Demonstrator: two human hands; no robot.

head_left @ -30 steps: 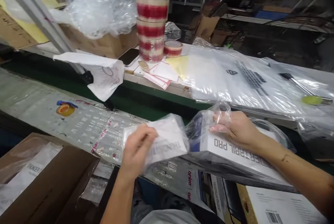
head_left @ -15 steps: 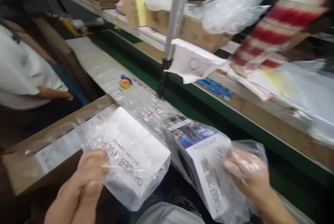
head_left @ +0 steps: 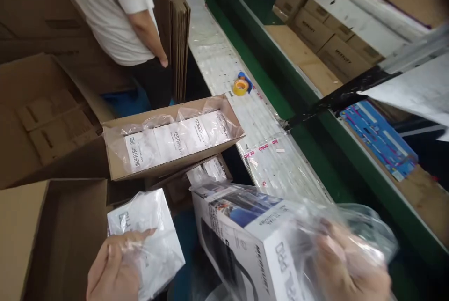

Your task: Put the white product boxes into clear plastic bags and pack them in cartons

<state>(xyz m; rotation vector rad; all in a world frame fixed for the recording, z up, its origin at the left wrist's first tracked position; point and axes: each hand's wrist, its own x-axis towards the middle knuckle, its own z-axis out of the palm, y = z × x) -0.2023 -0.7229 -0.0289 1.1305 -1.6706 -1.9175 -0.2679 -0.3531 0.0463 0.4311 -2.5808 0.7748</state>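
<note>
My left hand (head_left: 117, 263) is closed on the plastic wrap of a small white box (head_left: 159, 240), held low at the lower left. In my right hand (head_left: 351, 263) is the bunched end of a clear plastic bag, around a larger printed box (head_left: 235, 245) with dark product pictures and "MERKURY" on its side. That hand is slightly blurred. Beyond both hands, an open carton (head_left: 175, 165) holds several white bagged boxes (head_left: 168, 142) in a row. More of these white boxes (head_left: 213, 170) show in a second carton partly hidden under it.
A tape roll (head_left: 240, 86) lies on the taped white ledge (head_left: 224, 64) beside the green conveyor (head_left: 245, 43). Big open cartons (head_left: 75, 226) stand at left. A person in a white shirt (head_left: 115, 15) is near stacked flat cardboard (head_left: 178, 48). A metal post (head_left: 396, 62) crosses at right.
My view has swung left and down, bringing the large cartons at left into sight. Both hands keep hold of their wrapped boxes; the left one now sits lower, apart from the carton.
</note>
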